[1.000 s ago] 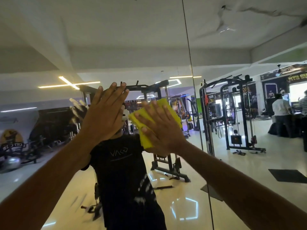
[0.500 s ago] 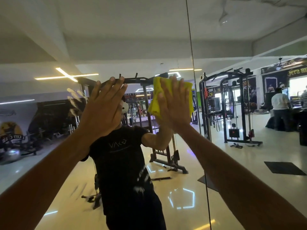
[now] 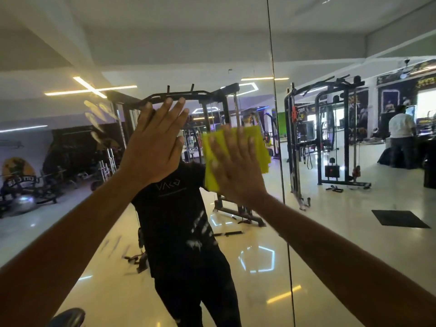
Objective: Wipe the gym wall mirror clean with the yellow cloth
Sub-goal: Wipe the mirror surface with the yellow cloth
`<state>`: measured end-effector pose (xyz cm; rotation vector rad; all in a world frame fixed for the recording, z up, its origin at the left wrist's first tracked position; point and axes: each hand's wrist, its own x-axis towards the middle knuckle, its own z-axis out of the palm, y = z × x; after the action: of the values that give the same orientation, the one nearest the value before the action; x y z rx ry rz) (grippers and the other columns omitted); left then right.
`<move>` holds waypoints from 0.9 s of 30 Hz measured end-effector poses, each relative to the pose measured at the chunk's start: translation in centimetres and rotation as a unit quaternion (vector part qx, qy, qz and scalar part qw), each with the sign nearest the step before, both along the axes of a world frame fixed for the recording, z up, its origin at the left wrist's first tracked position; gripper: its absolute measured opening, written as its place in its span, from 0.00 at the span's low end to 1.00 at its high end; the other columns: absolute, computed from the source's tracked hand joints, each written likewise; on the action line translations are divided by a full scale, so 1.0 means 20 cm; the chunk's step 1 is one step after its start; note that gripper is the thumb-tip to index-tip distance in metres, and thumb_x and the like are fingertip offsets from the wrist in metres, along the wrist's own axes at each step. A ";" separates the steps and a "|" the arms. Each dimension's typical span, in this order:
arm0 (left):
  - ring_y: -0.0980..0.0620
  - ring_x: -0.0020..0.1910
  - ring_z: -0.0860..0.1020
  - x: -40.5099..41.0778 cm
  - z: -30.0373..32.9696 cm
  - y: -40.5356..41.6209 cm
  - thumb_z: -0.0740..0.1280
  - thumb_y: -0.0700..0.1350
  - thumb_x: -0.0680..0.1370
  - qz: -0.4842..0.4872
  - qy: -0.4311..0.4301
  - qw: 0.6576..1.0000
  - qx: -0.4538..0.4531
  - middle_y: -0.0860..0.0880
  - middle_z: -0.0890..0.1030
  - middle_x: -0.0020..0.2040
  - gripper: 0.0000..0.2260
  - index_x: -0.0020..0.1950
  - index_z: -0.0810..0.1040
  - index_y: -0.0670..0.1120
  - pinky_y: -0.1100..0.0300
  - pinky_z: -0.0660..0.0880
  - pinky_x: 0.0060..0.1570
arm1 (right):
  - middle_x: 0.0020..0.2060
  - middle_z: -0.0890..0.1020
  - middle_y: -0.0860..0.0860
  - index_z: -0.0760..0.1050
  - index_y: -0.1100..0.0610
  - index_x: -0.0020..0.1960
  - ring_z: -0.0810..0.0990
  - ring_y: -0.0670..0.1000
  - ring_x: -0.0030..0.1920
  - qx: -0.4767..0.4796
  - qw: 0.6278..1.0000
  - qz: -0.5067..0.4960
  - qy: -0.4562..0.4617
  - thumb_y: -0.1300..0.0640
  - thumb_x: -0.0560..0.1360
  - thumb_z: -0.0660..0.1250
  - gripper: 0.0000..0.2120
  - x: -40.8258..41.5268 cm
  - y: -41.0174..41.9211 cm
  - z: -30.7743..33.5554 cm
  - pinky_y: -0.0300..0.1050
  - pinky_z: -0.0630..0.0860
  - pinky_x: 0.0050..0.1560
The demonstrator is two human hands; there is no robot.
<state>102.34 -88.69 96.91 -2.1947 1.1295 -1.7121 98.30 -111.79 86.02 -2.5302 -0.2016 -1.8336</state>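
- Right hand [image 3: 236, 166], fingers straight, pressing yellow cloth [image 3: 256, 145] flat on mirror [image 3: 330, 244].
- Left hand [image 3: 155, 142] flat on glass, fingers straight, holding nothing.
- Smears [image 3: 200, 234] low on glass; gym machines [image 3: 328, 138] reflected.

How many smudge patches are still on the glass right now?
3 that I can make out on the mirror: one up left of the left hand at, one low centre, a faint one lower left. The hands and yellow cloth may hide more.

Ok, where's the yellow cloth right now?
In the head view, the yellow cloth is pressed flat against the mirror under the right hand, just left of the vertical panel seam, with the left hand beside it.
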 end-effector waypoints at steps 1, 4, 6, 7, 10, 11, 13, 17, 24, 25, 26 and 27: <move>0.42 0.88 0.51 0.00 -0.01 -0.02 0.51 0.54 0.88 0.002 -0.001 1.000 0.009 0.44 0.54 0.89 0.29 0.88 0.58 0.45 0.35 0.49 0.85 | 0.90 0.47 0.56 0.53 0.49 0.90 0.41 0.63 0.90 -0.053 0.998 0.013 0.025 0.45 0.90 0.56 0.32 -0.03 0.00 -0.10 0.68 0.41 0.88; 0.42 0.89 0.50 -0.01 -0.04 -0.07 0.51 0.56 0.88 0.007 -0.008 0.999 0.038 0.44 0.54 0.89 0.30 0.88 0.57 0.46 0.34 0.49 0.85 | 0.90 0.49 0.55 0.55 0.48 0.90 0.43 0.61 0.90 -0.089 0.996 0.003 0.024 0.41 0.90 0.50 0.30 -0.06 -0.22 -0.05 0.69 0.45 0.87; 0.42 0.89 0.49 -0.01 -0.04 -0.10 0.51 0.58 0.88 0.011 -0.013 0.999 0.045 0.44 0.53 0.89 0.30 0.89 0.56 0.46 0.34 0.49 0.85 | 0.90 0.48 0.56 0.49 0.46 0.90 0.43 0.61 0.90 0.004 1.000 -0.022 -0.017 0.38 0.90 0.44 0.30 -0.04 -0.36 0.12 0.72 0.47 0.86; 0.42 0.89 0.49 -0.01 -0.05 -0.13 0.51 0.58 0.88 0.012 -0.011 0.999 0.046 0.44 0.53 0.89 0.30 0.89 0.56 0.47 0.34 0.48 0.85 | 0.90 0.47 0.56 0.46 0.44 0.90 0.43 0.61 0.90 0.058 0.997 -0.030 -0.031 0.39 0.91 0.44 0.30 -0.04 -0.38 0.17 0.71 0.47 0.86; 0.42 0.89 0.49 -0.02 -0.06 -0.21 0.51 0.57 0.89 0.013 -0.013 0.999 0.038 0.44 0.54 0.89 0.30 0.89 0.56 0.46 0.37 0.44 0.86 | 0.90 0.46 0.57 0.50 0.48 0.91 0.42 0.64 0.90 0.063 0.997 -0.021 -0.024 0.44 0.90 0.53 0.31 -0.02 -0.25 0.03 0.71 0.45 0.87; 0.42 0.89 0.49 -0.02 -0.07 -0.24 0.51 0.57 0.89 0.014 -0.010 0.999 0.034 0.44 0.54 0.89 0.30 0.89 0.56 0.46 0.38 0.44 0.86 | 0.90 0.48 0.58 0.54 0.50 0.90 0.42 0.65 0.89 0.020 1.000 -0.005 -0.008 0.45 0.90 0.56 0.31 -0.03 -0.21 -0.08 0.71 0.46 0.86; 0.42 0.89 0.50 -0.04 -0.08 -0.29 0.50 0.56 0.89 0.011 -0.001 1.000 0.028 0.43 0.54 0.89 0.30 0.89 0.56 0.46 0.38 0.43 0.86 | 0.90 0.51 0.57 0.59 0.50 0.89 0.44 0.64 0.90 -0.063 0.998 0.024 0.019 0.47 0.90 0.60 0.30 -0.07 -0.24 -0.24 0.71 0.47 0.87; 0.42 0.88 0.51 -0.05 -0.09 -0.35 0.50 0.56 0.89 0.017 -0.001 0.999 0.034 0.43 0.56 0.89 0.29 0.88 0.57 0.45 0.35 0.48 0.85 | 0.90 0.51 0.56 0.57 0.48 0.90 0.45 0.61 0.90 -0.047 0.999 -0.003 -0.014 0.44 0.90 0.56 0.29 -0.05 -0.47 -0.03 0.68 0.44 0.88; 0.45 0.89 0.47 -0.04 -0.12 -0.37 0.53 0.55 0.89 0.007 0.015 1.000 0.012 0.45 0.53 0.89 0.29 0.89 0.57 0.46 0.37 0.45 0.86 | 0.90 0.50 0.59 0.56 0.51 0.90 0.43 0.65 0.89 -0.035 0.999 0.016 -0.006 0.45 0.90 0.57 0.30 -0.05 -0.34 -0.07 0.70 0.45 0.87; 0.45 0.89 0.47 -0.05 -0.13 -0.37 0.53 0.55 0.89 0.008 0.014 1.000 0.010 0.45 0.53 0.90 0.29 0.89 0.57 0.46 0.37 0.46 0.86 | 0.90 0.50 0.58 0.56 0.50 0.90 0.43 0.64 0.90 -0.067 0.997 0.026 0.009 0.44 0.90 0.57 0.30 -0.06 -0.36 -0.12 0.70 0.46 0.87; 0.46 0.89 0.46 -0.05 -0.14 -0.37 0.53 0.56 0.89 0.012 0.014 1.000 0.008 0.46 0.52 0.90 0.29 0.89 0.57 0.46 0.37 0.46 0.86 | 0.90 0.50 0.56 0.57 0.48 0.90 0.43 0.63 0.90 -0.091 0.995 0.034 0.013 0.44 0.90 0.57 0.30 -0.06 -0.41 -0.12 0.69 0.46 0.87; 0.46 0.89 0.45 -0.05 -0.14 -0.38 0.53 0.56 0.89 0.016 0.016 1.000 0.009 0.46 0.51 0.90 0.30 0.89 0.56 0.46 0.36 0.47 0.86 | 0.90 0.51 0.56 0.57 0.47 0.90 0.44 0.62 0.90 -0.102 0.994 0.035 0.005 0.43 0.90 0.56 0.29 -0.06 -0.46 -0.06 0.69 0.45 0.87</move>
<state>101.35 -96.24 94.02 -2.2251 1.1050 -1.6533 97.19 -120.97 84.86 -2.6229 -0.4955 -1.8642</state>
